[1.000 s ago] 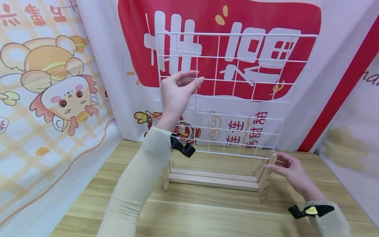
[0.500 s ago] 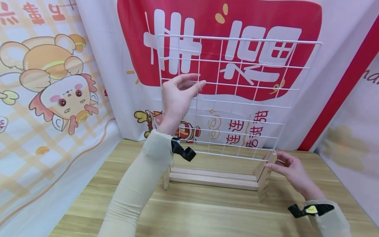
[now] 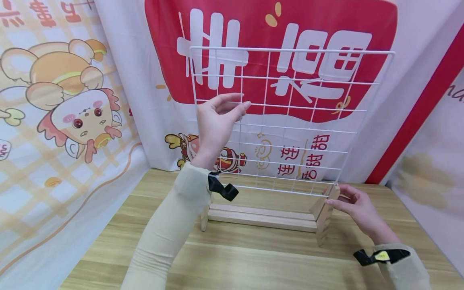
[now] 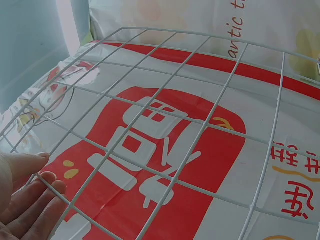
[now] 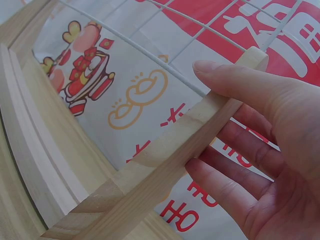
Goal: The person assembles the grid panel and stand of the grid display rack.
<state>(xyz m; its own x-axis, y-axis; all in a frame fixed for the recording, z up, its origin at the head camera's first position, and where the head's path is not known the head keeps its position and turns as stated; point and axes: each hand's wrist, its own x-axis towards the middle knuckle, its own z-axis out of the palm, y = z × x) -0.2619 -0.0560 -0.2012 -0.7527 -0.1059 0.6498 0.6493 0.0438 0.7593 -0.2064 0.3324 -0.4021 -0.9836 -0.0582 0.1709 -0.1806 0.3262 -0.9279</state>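
A white wire grid panel [image 3: 290,50] stands upright, leaning a little, over a light wooden stand [image 3: 261,219]. My left hand [image 3: 217,123] pinches the panel's wires left of its middle; in the left wrist view the thumb and curled fingers of that hand [image 4: 30,200] close about a wire. At the lower right, my right hand [image 3: 357,211] holds the top of the stand's right upright [image 3: 325,221]. The right wrist view has its thumb over the upright's front, with the fingers behind. The panel's bottom right corner meets this upright. My left arm hides part of the panel's lower left.
The stand rests on a wood-grain table [image 3: 253,266]. Behind it hangs a white cloth with a red printed patch [image 3: 261,20]. A cartoon-printed cloth [image 3: 83,117] bounds the left side, another pale cloth [image 3: 427,161] the right.
The panel's top edge has come lower, most at its right end, and my left hand has sunk slightly with it. The right hand and the stand stay in place.
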